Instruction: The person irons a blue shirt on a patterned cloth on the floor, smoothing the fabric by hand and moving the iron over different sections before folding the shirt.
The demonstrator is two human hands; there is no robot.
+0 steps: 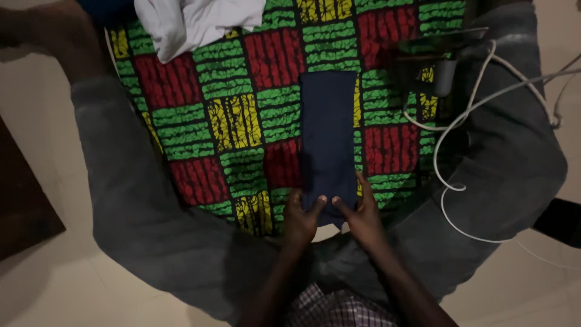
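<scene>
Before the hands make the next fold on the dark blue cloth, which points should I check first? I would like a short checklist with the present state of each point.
1. Both hands on the near end: left hand and right hand each pinch the near edge of the dark navy folded cloth strip. ok
2. Strip lies flat and straight on the red, green and yellow patterned fabric: ok
3. Near corners aligned: fingers cover them. cannot tell
4. Far end square: ok
5. White crumpled garment lies apart from the strip: ok
6. White cable lies on the right, not touching the strip: ok
</scene>
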